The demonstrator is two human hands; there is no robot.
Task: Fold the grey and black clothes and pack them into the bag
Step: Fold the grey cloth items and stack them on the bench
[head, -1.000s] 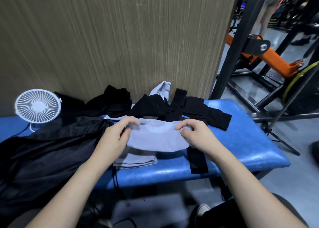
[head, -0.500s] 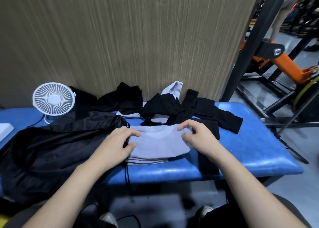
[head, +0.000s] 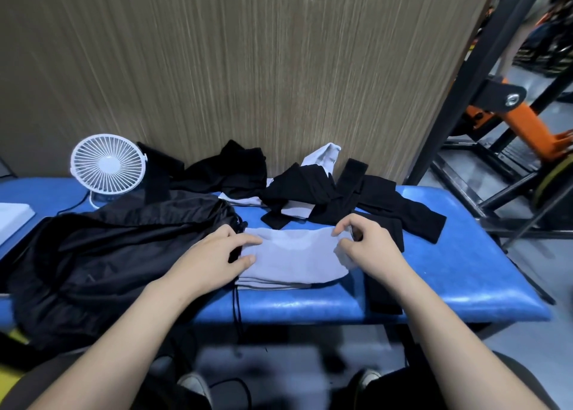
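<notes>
The grey cloth (head: 291, 256) lies half folded on the blue bench (head: 483, 254), near the front edge; the left hand (head: 214, 259) presses flat on its left end, and the right hand (head: 369, 242) pinches its right corner. The folding step looks nearly done; next it likely needs one more neat fold, then it goes into the black bag (head: 102, 254) beside it

Folded light-grey fabric garment (head: 291, 259) lies flat on blue padded vinyl bench (head: 465, 263). Left hand (head: 214, 260) rests on its left edge, fingers fairly straight. Right hand (head: 369, 245) pinches its right edge. Large black drawstring bag (head: 108, 254) just left, loose black clothes (head: 356, 198) behind, small white round desk fan (head: 108, 166) far left.
</notes>
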